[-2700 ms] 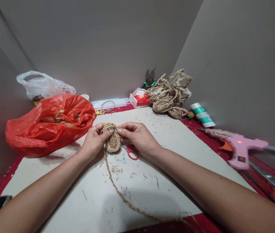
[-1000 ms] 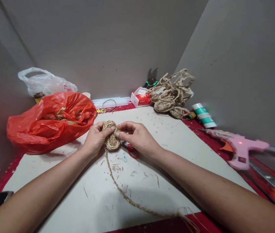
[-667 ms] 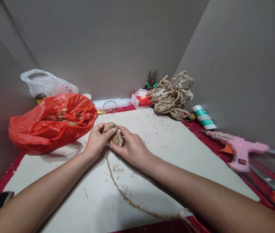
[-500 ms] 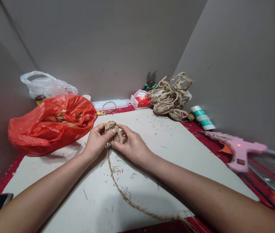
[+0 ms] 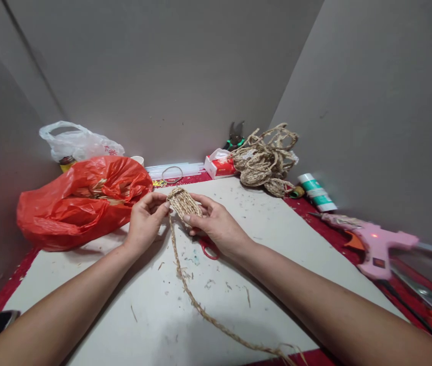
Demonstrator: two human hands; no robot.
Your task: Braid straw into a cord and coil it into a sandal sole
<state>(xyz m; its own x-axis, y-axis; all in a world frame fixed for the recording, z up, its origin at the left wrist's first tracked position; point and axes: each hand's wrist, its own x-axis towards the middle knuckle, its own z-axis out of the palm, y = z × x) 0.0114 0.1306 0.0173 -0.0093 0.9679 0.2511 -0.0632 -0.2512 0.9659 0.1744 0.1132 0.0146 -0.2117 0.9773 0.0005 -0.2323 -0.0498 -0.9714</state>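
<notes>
Both my hands hold a small oval coil of braided straw rope (image 5: 184,202) above the white board (image 5: 261,234). My left hand (image 5: 145,221) pinches its left end with thumb and fingertips. My right hand (image 5: 216,223) supports it from the right and below, thumb on its lower edge. A loose braided tail (image 5: 196,300) hangs from the coil and trails across the board toward me, fraying at the near edge. Red-handled scissors (image 5: 207,249) lie on the board, mostly hidden under my right hand.
A red plastic bag (image 5: 82,203) with straw sits at the left, a white bag (image 5: 80,145) behind it. At the back lie a rope pile (image 5: 265,160), a red-and-white box (image 5: 219,165), pliers (image 5: 234,136) and a tape roll (image 5: 317,192). A pink glue gun (image 5: 376,244) rests at the right.
The coil has been turned in my hands, from facing me to lying tilted with its long side rightward. My right hand has moved under it, uncovering the scissors handle.
</notes>
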